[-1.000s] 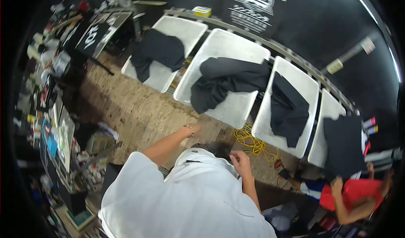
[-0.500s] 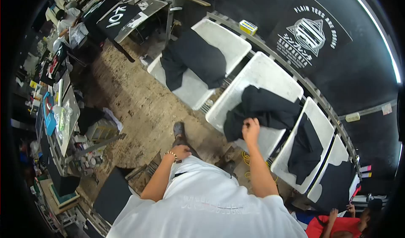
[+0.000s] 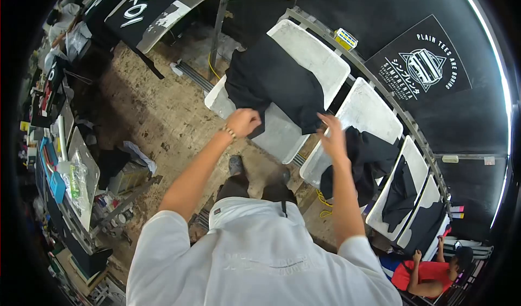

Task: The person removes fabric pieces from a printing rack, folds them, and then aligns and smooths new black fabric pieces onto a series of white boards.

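Note:
A black garment (image 3: 277,80), looking like a T-shirt, lies draped over a white board (image 3: 315,56) ahead of me. My left hand (image 3: 244,122) is at its near left edge, fingers loosely bent and overlapping the cloth in this view. At the garment's right-hand corner is my right hand (image 3: 332,135), thumb and fingers apart, fingertips right at the cloth. Both hands appear to hold nothing. To the right, a second black garment (image 3: 369,154) lies bunched on another white board (image 3: 369,105), partly hidden behind my right forearm.
More boards with black cloth (image 3: 399,192) continue to the right, where a person in red (image 3: 423,279) is at work. A yellow box (image 3: 345,39) sits on the rail behind. A printed black shirt (image 3: 135,15) lies at upper left. Cluttered shelving (image 3: 81,175) stands at left.
I have moved left along the boards. My right hand has left the second garment and come to the first one's corner. My left hand has risen from my waist to the first garment.

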{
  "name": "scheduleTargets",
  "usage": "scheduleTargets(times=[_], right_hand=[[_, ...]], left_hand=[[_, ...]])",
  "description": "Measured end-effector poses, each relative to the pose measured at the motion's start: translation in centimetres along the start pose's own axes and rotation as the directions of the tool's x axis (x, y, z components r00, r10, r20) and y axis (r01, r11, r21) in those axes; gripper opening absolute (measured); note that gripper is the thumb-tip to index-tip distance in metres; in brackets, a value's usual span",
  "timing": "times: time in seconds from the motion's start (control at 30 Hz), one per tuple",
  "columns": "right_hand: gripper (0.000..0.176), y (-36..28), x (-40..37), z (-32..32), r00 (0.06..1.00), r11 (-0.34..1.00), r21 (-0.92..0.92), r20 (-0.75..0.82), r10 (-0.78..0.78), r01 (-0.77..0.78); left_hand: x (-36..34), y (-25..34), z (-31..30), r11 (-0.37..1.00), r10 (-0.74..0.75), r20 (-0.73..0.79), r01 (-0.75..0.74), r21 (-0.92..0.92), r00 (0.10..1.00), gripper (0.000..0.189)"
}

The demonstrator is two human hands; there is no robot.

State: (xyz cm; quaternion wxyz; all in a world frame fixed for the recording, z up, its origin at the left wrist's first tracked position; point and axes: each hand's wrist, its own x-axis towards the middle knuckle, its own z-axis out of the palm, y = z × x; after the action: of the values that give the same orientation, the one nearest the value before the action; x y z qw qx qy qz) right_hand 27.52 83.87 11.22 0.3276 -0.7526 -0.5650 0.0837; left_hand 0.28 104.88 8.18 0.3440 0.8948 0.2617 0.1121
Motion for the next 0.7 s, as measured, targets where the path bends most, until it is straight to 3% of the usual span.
scheduleTargets(times=[0.07,0.1,0.13,0.17,0.2,0.23,0.27,0.3,0.33,0.37,0.4,0.43,0.47,0.5,0.53,0.57,0.6,0.63,0.67,0.7], right_hand=[[0.066,-0.3,2.9,5.0,0.998,0.969,-0.24,0.036,-0.054,0.061],[0.046,-0.1,4.0,6.2,0.999,0.964,-0.265,0.03,0.009,-0.001],[0.046,0.6,5.0,6.7,1.0,0.967,-0.255,0.031,-0.001,0.009],[0.034,1.3,5.6,6.9,0.999,0.966,-0.257,0.05,0.006,0.007],[0.023,1.8,6.1,6.8,0.997,0.965,-0.262,0.073,0.011,0.009],[0.015,0.2,6.6,5.3,0.995,0.978,-0.194,-0.054,-0.089,0.077],[0.015,-1.3,7.5,3.5,0.992,0.976,-0.192,-0.051,-0.113,0.101],[0.018,-2.6,8.4,1.7,0.998,0.996,0.09,-0.062,-0.019,0.025],[0.02,-4.1,9.1,-0.3,0.996,0.928,0.368,-0.039,0.081,-0.06],[0.024,-6.2,10.3,-2.6,0.99,0.915,0.398,-0.142,-0.003,0.06],[0.023,-6.2,12.0,-3.8,0.944,0.878,0.408,-0.305,-0.126,0.249],[0.026,-9.3,12.9,-7.6,0.929,0.916,0.329,-0.355,-0.105,0.23],[0.032,-8.9,14.5,-9.3,0.932,0.855,0.473,-0.362,-0.032,0.213],[0.033,-11.0,15.5,-12.1,0.921,0.793,0.561,-0.391,-0.002,0.24],[0.032,-12.4,16.6,-14.4,0.884,0.759,0.541,-0.456,-0.099,0.364],[0.028,-14.2,16.9,-16.3,0.867,0.605,0.658,-0.484,-0.117,0.448],[0.026,-12.4,18.9,-17.4,0.82,0.715,0.5,-0.541,-0.184,0.49],[0.024,-13.1,19.9,-19.2,0.776,0.737,0.412,-0.584,-0.238,0.536],[0.025,-15.6,19.8,-20.8,0.788,0.676,0.508,-0.59,-0.178,0.533],[0.024,-16.2,20.6,-22.1,0.81,0.617,0.577,-0.557,-0.182,0.535]], left_hand=[[3.0,2.6,0.6,0.991,-0.056,0.086,0.065,-0.117,0.995,0.017],[4.0,4.3,0.8,0.987,-0.074,0.114,0.089,-0.136,0.991,0.022],[4.8,5.5,1.3,0.981,-0.093,0.142,0.115,-0.154,0.986,0.027],[5.3,6.2,2.2,0.982,-0.101,0.138,0.121,-0.146,0.985,0.027],[5.7,6.3,4.0,0.989,-0.025,-0.039,0.019,-0.144,0.999,0.036],[6.2,7.1,4.5,0.989,0.053,-0.224,-0.082,-0.122,0.973,0.045],[7.1,7.7,4.7,0.99,0.047,-0.246,-0.078,-0.115,0.968,0.045],[7.8,8.9,4.0,0.989,0.087,-0.319,-0.121,-0.089,0.944,0.053],[8.3,10.5,3.1,0.985,0.127,-0.381,-0.161,-0.057,0.916,0.061],[8.7,13.0,1.2,0.966,0.144,-0.426,-0.22,-0.135,0.893,0.043],[8.8,14.7,-0.5,0.969,0.141,-0.43,-0.213,-0.122,0.892,0.043],[8.9,16.0,-2.1,0.965,0.135,-0.425,-0.216,-0.148,0.895,0.032],[9.2,17.6,-3.8,0.96,0.132,-0.419,-0.221,-0.171,0.898,0.022],[9.5,19.7,-5.4,0.951,0.225,-0.621,-0.307,-0.027,0.751,0.006],[9.4,21.5,-7.4,0.942,0.231,-0.644,-0.334,-0.04,0.73,0.005],[9.4,22.8,-9.2,0.936,0.261,-0.661,-0.353,-0.006,0.704,0.005],[9.2,24.5,-11.4,0.948,0.237,-0.666,-0.319,-0.001,0.707,0.006],[9.1,26.0,-13.2,0.931,0.221,-0.68,-0.358,-0.066,0.699,0.008],[9.2,26.9,-14.8,0.898,0.168,-0.691,-0.398,-0.187,0.703,0.01],[9.0,28.2,-16.8,0.903,0.186,-0.708,-0.402,-0.15,0.681,0.012]])
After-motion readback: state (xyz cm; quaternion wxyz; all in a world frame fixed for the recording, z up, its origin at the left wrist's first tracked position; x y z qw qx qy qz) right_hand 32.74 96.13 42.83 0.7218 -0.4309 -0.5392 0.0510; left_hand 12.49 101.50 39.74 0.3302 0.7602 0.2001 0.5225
